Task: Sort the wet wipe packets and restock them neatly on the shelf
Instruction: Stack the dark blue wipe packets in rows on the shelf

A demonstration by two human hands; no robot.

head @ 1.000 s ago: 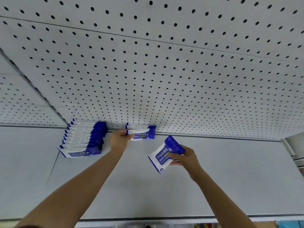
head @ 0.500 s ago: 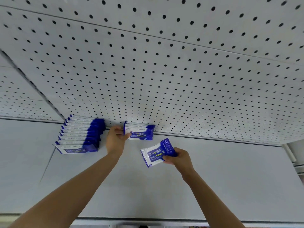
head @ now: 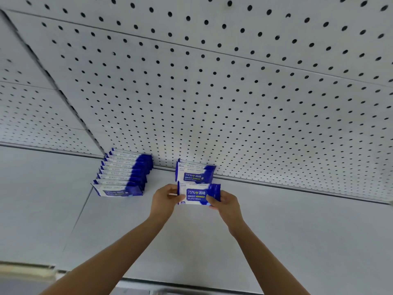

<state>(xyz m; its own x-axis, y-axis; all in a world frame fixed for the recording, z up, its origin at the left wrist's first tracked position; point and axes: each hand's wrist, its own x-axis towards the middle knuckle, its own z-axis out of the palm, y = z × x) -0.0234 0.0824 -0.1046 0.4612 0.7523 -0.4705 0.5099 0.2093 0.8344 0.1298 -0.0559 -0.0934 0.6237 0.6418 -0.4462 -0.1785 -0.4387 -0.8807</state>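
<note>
A blue and white wet wipe packet [head: 196, 194] stands upright, label towards me, just in front of a short row of like packets [head: 194, 172] against the pegboard. My left hand [head: 164, 199] pinches its left end and my right hand [head: 226, 202] grips its right end. To the left, a longer row of several packets [head: 123, 173] stands on the white shelf [head: 297, 231].
The white pegboard back wall [head: 212, 92] rises behind the rows. A seam in the shelf runs at the left [head: 78, 216]. The shelf's front edge [head: 191, 284] lies near the bottom of the view.
My left hand left the short row and took the left end of the packet. My right hand brought that packet in and turned it upright in front of the row.
</note>
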